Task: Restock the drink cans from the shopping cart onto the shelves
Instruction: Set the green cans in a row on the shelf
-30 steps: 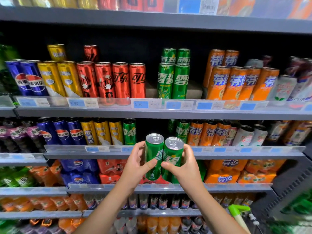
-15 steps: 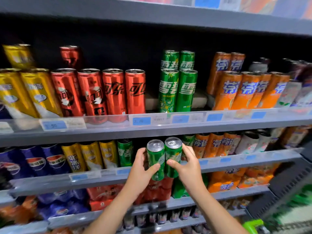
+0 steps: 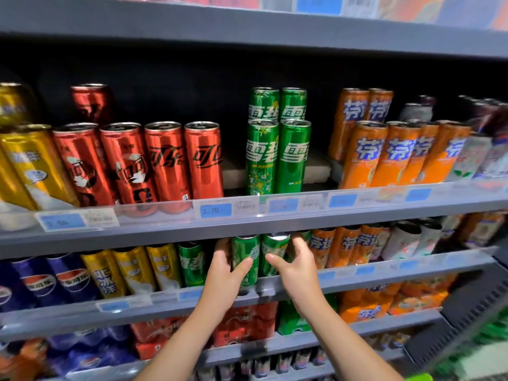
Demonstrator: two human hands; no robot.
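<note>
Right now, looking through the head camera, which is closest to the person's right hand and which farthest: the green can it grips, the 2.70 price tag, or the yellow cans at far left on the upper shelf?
From the right hand:
1. Green can, in its grip, middle shelf.
2. 2.70 price tag, up and left on the upper shelf rail.
3. Yellow cans, far left, upper shelf.

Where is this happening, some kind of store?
Most likely a supermarket drinks aisle. Grey metal shelves carry rows of soda cans sorted by kind, such as tall red cola cans, and blue price labels line the shelf edges. Two bare hands are setting two green cans in place.
</note>
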